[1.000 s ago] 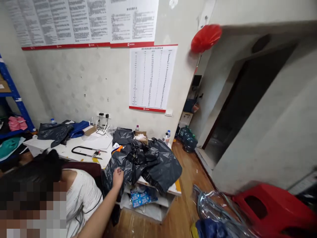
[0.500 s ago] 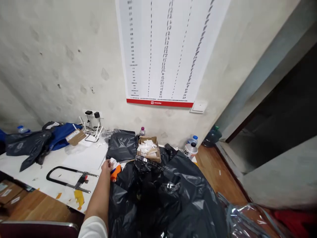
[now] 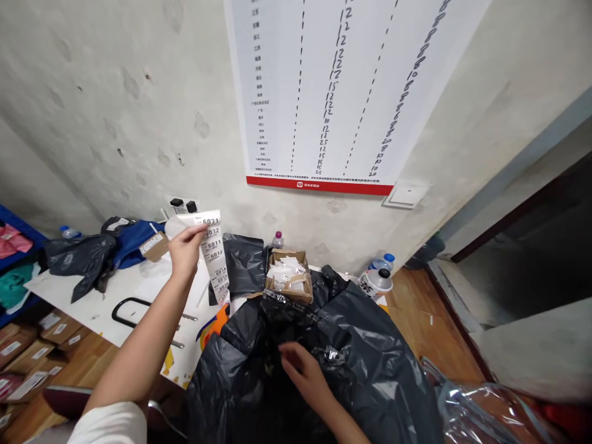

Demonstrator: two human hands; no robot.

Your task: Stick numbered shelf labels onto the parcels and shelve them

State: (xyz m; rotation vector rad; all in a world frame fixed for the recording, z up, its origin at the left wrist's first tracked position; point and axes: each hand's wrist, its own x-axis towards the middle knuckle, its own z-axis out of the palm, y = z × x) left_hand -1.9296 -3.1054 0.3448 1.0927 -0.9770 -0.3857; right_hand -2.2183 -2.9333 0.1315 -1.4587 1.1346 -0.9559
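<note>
In the head view my left hand (image 3: 185, 243) pinches the top of a white strip of labels (image 3: 215, 253) printed with bold numbers such as 6031. The strip hangs down towards an orange and blue item (image 3: 215, 327) at the table's edge. My right hand (image 3: 300, 370) is over the mouth of a large black plastic bag (image 3: 383, 351). Its fingers are loosely curved and apart, and nothing shows in them. The dark inside of the bag hides whatever it contains.
Behind the bag stand a cardboard box (image 3: 289, 277) of white slips and a folded black bag (image 3: 243, 262). A white tub (image 3: 377, 282) is at the right. A black U-shaped lock (image 3: 127, 308) lies on the white table (image 3: 104, 311). Parcels (image 3: 32, 357) sit at lower left.
My left hand has risen from the table beside the orange item, lifting the label strip so it hangs unrolled. My right hand has come into view over the bag. The view has shifted slightly.
</note>
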